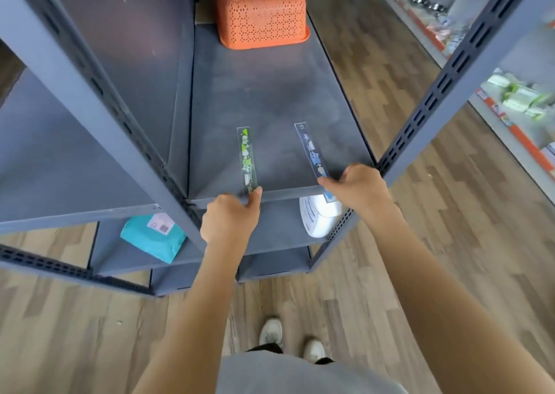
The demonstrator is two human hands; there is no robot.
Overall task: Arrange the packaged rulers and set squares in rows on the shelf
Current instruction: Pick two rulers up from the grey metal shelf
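Note:
A clear packaged ruler with green print [247, 157] lies on the grey metal shelf [270, 93], pointing away from me. My left hand [229, 217] pinches its near end at the shelf's front edge. A second clear ruler with blue print [313, 156] lies to the right, angled slightly left at its far end. My right hand [359, 187] pinches its near end, which overhangs the front edge. The two rulers lie side by side with a gap between them.
An upturned orange perforated basket [261, 9] sits at the far end of the shelf. Below, a teal packet [151, 239] and a white packet [318, 216] lie on the lower shelf. Slotted grey uprights [444, 84] frame the shelf. Stocked shelving [510, 93] runs along the right.

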